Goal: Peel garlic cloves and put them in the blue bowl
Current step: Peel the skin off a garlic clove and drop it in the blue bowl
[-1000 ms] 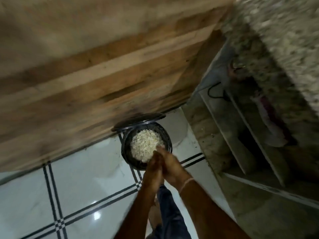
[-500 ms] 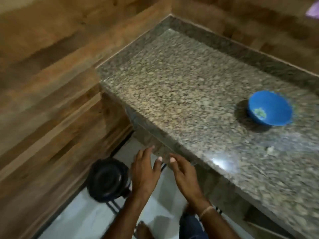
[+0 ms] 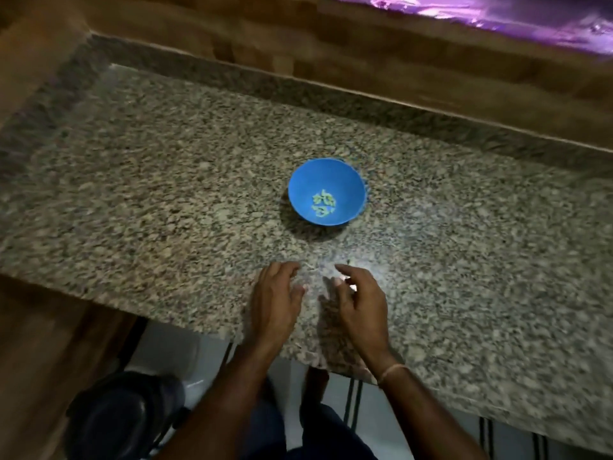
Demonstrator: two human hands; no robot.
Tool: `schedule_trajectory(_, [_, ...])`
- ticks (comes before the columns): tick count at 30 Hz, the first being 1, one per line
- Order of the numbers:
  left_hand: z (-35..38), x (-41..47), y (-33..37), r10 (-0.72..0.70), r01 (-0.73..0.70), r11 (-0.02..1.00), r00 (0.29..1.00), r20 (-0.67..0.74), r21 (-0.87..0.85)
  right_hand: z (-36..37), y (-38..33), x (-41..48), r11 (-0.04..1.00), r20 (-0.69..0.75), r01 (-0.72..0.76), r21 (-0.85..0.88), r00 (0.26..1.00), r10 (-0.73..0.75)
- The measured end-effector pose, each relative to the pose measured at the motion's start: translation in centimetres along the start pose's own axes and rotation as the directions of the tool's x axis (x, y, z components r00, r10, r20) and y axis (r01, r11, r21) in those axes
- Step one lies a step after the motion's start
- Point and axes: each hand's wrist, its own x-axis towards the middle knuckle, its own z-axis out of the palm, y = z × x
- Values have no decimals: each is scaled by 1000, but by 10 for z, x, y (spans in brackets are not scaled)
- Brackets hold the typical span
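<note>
A blue bowl [image 3: 326, 190] stands on the speckled granite counter [image 3: 166, 200], with several small pale peeled garlic cloves [image 3: 323, 203] at its bottom. My left hand [image 3: 275, 300] hovers over the counter's near edge, in front of the bowl, fingers loosely bent and holding nothing. My right hand [image 3: 360, 303] is beside it, a hand's width to the right, fingers loosely curved. A small pale spot shows by its fingertips; I cannot tell whether it is a clove or glare.
A black bin [image 3: 122, 416] stands on the white tiled floor at the lower left, below the counter. Wood panelling [image 3: 331, 51] runs behind and left of the counter. A purple shiny surface [image 3: 497, 11] lies at the top right.
The view swung up from the floor bin holding garlic skins to the counter. Both hands rose from over the bin to the counter's near edge, in front of the blue bowl.
</note>
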Motion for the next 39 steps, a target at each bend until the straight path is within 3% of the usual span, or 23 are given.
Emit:
schedule_trajectory(6, [21,41,10,115,-121,987,992,58,104,-16,39,41,931,-81,-60,-361,996,33])
schedule_trajectory(10, [14,49,16,148,-154,985,985,88,72,-17,45,53,855,-40,-103,-509,995,96])
schedule_trajectory(18, [-22,93,85,298,-288,954,924,-240,77,-12,41,57,828,-95,-146,-542,989,113])
schedule_trajectory(22, [-14,135,78,258,-229,959,948,-187,167,-15,39,57,835,-86,-154,-529,988,128])
schedule_trajectory(24, [-12,131,76,310,-261,934,931,-193,244,-17,38,57,840,-71,-139,-524,990,119])
schedule_trajectory(27, [5,92,81,375,-363,925,918,-126,109,-25,44,59,877,-32,-97,-470,995,93])
schedule_trajectory(30, [41,52,77,250,-243,966,965,83,-85,-35,57,58,939,-16,-71,-336,997,70])
schedule_trajectory(33, [67,46,73,163,-160,986,983,85,-40,-42,66,56,978,-25,-33,-208,999,28])
schedule_trajectory(35, [73,48,71,67,-58,991,995,67,-120,-43,67,51,991,-19,-35,-126,999,33])
schedule_trajectory(37, [72,48,75,-128,176,902,981,145,-394,-44,63,48,990,14,-107,89,994,106])
schedule_trajectory(39, [66,48,81,-239,385,676,921,308,-628,-45,53,48,906,131,-256,338,966,224])
